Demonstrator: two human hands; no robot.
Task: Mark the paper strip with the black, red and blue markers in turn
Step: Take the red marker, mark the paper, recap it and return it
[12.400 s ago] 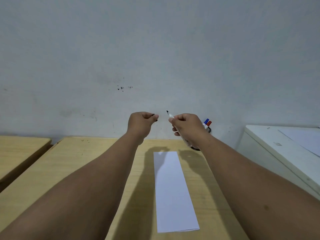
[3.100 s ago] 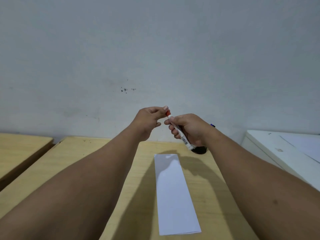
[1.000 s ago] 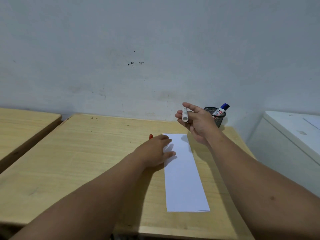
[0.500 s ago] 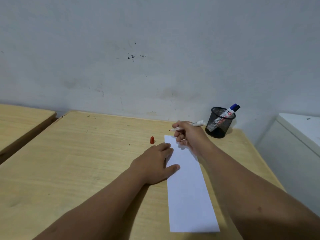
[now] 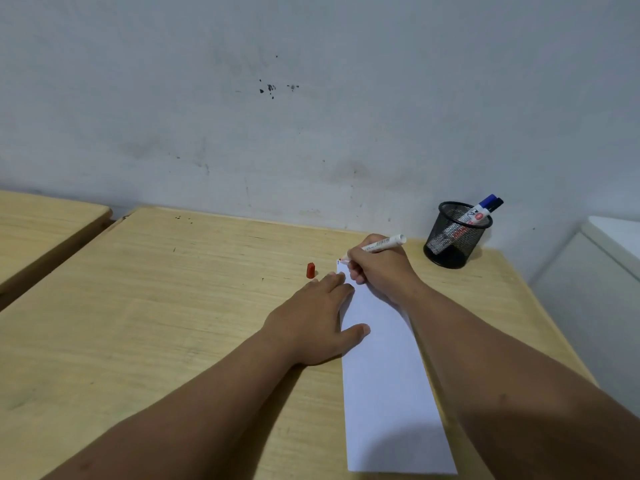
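Observation:
A long white paper strip (image 5: 388,372) lies on the wooden table (image 5: 166,306), running away from me. My right hand (image 5: 379,271) grips an uncapped red marker (image 5: 382,244), its tip touching the strip's far left corner beside a small dark mark. My left hand (image 5: 318,317) lies flat, fingers spread, pressing the strip's left edge. The red cap (image 5: 310,270) stands on the table just left of the strip. The blue marker (image 5: 481,209) and the black marker (image 5: 497,203) stand in a black mesh cup (image 5: 452,237) at the back right.
A second wooden table (image 5: 41,230) sits at the left across a narrow gap. A white cabinet (image 5: 595,271) stands at the right. A grey wall (image 5: 311,98) rises right behind the table.
My right hand has lowered the red marker until its tip rests on the strip's far corner. My left hand stays flat on the paper. Earlier, the red cap came off and was set down.

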